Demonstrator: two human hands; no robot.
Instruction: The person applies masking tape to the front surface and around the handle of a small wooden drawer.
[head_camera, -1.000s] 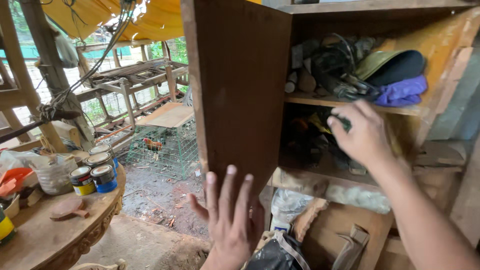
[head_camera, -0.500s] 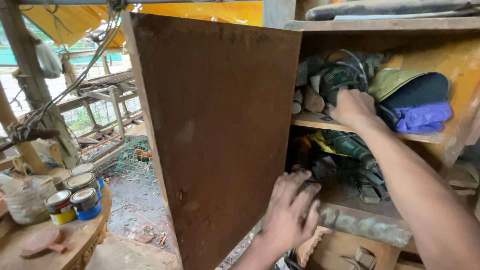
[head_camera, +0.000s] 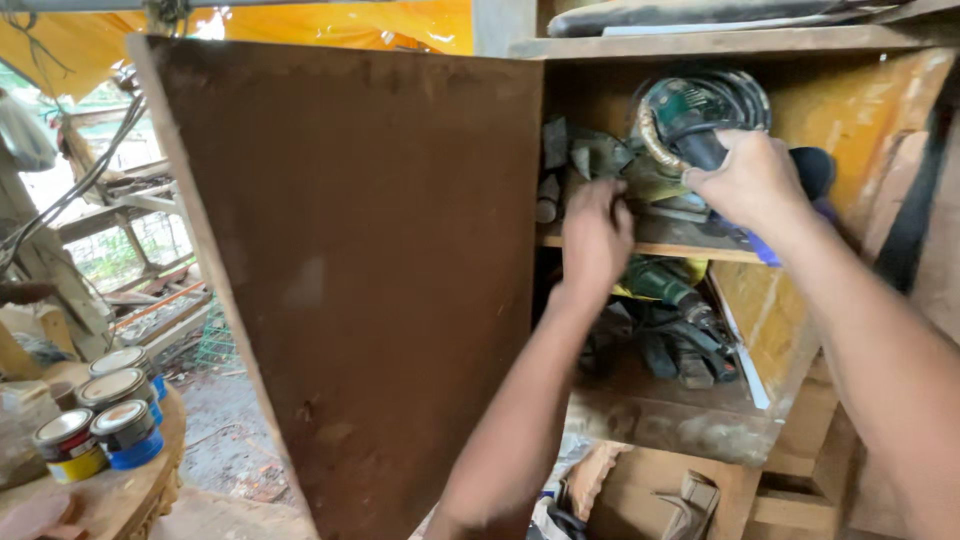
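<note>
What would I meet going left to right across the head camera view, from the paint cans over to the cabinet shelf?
Small paint cans on the round wooden table → open brown cabinet door → left hand at the upper shelf → right hand on a green power tool with coiled cord.

A rough wooden cabinet (head_camera: 700, 45) with its brown door (head_camera: 360, 270) swung open stands in an open-sided workshop, daylight filtering through a yellow tarp (head_camera: 330, 20) above wooden racks (head_camera: 130, 210), a dirt floor (head_camera: 225, 440) and a round table (head_camera: 120, 495).
</note>
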